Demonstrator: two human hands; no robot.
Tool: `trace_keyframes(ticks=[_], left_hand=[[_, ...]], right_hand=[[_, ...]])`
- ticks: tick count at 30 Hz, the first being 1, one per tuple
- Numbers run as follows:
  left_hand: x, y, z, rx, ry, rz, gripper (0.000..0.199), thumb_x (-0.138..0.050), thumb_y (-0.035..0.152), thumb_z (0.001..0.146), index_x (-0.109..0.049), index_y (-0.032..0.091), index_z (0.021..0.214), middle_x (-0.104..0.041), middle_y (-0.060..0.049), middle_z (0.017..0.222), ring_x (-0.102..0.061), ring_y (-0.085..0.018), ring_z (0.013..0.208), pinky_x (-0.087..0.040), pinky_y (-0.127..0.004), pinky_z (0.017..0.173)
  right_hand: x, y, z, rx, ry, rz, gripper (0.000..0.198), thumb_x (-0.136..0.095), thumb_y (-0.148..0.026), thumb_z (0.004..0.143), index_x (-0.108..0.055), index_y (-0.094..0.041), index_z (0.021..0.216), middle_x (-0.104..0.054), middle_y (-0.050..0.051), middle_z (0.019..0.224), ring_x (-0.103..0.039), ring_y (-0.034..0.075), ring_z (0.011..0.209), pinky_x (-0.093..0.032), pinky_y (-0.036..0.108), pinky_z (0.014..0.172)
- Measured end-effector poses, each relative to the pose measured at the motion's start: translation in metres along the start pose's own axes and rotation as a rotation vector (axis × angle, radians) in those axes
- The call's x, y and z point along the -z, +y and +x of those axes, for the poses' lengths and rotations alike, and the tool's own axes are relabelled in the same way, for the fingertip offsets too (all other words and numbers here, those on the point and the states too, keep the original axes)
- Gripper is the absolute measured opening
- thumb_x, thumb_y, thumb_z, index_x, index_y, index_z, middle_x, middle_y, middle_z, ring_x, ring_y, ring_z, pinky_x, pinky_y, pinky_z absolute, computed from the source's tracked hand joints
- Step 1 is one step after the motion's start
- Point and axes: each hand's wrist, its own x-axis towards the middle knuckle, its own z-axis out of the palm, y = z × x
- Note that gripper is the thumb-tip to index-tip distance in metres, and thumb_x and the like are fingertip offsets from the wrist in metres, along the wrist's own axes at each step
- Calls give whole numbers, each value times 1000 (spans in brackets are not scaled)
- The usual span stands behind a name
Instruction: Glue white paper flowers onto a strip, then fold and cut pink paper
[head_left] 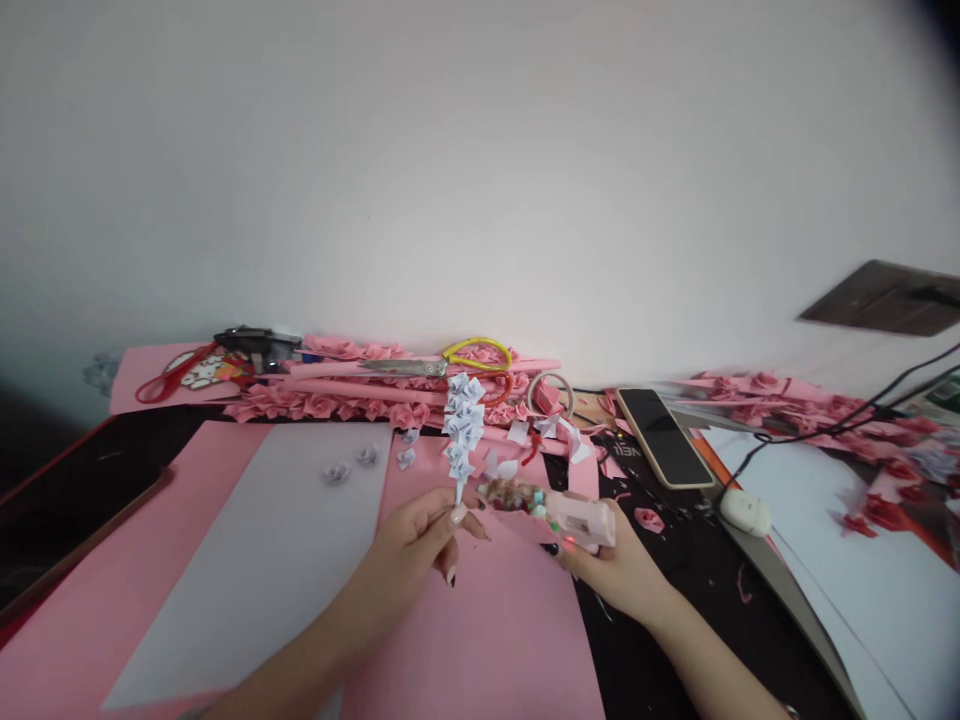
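My left hand (431, 535) pinches the thin stem of a paper flower stalk (463, 425) between thumb and fingers. The stalk stands upright, lined with several small white folded flowers. In my right hand (600, 565) is a pale pink glue gun (581, 517) with a small red light, its beaded, brownish front end pointing left toward the stalk's lower end. Its tip appears close to my left fingers; whether they touch I cannot tell. Below both hands lies a pink paper sheet (480, 640). Loose white paper flowers (337, 473) rest on a white sheet (247, 570) to the left.
Pink paper flower stalks (337, 390) lie along the wall, with yellow-handled scissors (427, 367) on top. A tape roll (550, 397), a phone (664, 437) and a white earphone case (745, 512) are to the right. A black cable (825, 437) crosses there. A pink rose (649, 520) lies nearby.
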Motion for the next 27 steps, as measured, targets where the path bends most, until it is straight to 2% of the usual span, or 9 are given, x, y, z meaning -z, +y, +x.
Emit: trace_keyframes(ticks=[4,8,12,16,22,27], left_hand=[[0,-3,-2,-4,9,51,30,-40,38,85,-60,18,74,-50,3,53,-44,-11,45,-37,-23,50],[0,-2,-1,-22,-12,55,32,-40,36,86,-57,18,66,-48,4,51,-44,-10,45,-38,-22,52],[-1,-1,0,-42,-49,38,31,-39,34,86,-59,18,68,-49,3,54,-42,-10,46,-37,-22,52],[-1,-1,0,-47,-71,18,31,-38,34,87,-59,18,71,-54,1,61,-42,-10,48,-38,-23,54],[-2,0,-1,-55,-99,21,31,-35,31,88,-59,17,74,-46,3,57,-41,-10,48,-37,-22,54],[-1,1,-1,-61,-105,30,32,-34,32,89,-59,15,77,-46,4,57,-41,-9,49,-36,-22,55]], right_hand=[[-1,1,-2,11,71,-58,17,-60,-35,70,-57,-19,67,-54,2,60,-48,14,52,-43,23,46],[-3,-2,-2,28,34,-83,19,-58,-37,72,-55,-19,65,-54,1,60,-48,14,52,-43,23,48],[-6,-5,-2,60,25,-77,19,-57,-37,73,-53,-19,66,-49,-1,58,-45,13,51,-39,22,47],[-5,-8,0,58,-48,-52,18,-54,-35,76,-50,-19,68,-45,-2,59,-40,12,51,-36,22,48],[-5,-9,1,71,-38,-58,17,-54,-32,76,-47,-19,67,-43,-3,58,-37,11,50,-33,22,46],[-5,-6,0,83,-23,-84,17,-53,-33,76,-50,-18,69,-45,-2,58,-40,11,50,-36,22,47]])
